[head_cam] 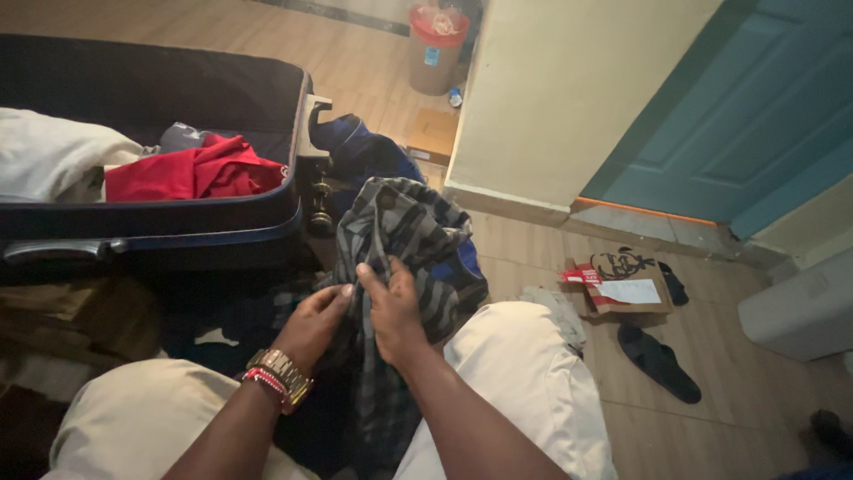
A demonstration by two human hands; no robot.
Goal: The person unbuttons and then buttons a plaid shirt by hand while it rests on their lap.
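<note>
Head view: your left hand [313,322] and right hand [394,307] both pinch folds of a grey striped garment [404,233], fingers closed on the cloth, hands just beside each other. The garment hangs between your knees in pale trousers [520,373]. A gold watch [283,372] sits on your left wrist. To your left, an open dark suitcase [178,233] holds a red cloth [191,171]. On the floor to your right: a cardboard box [622,284], and near it a black sandal [659,362].
</note>
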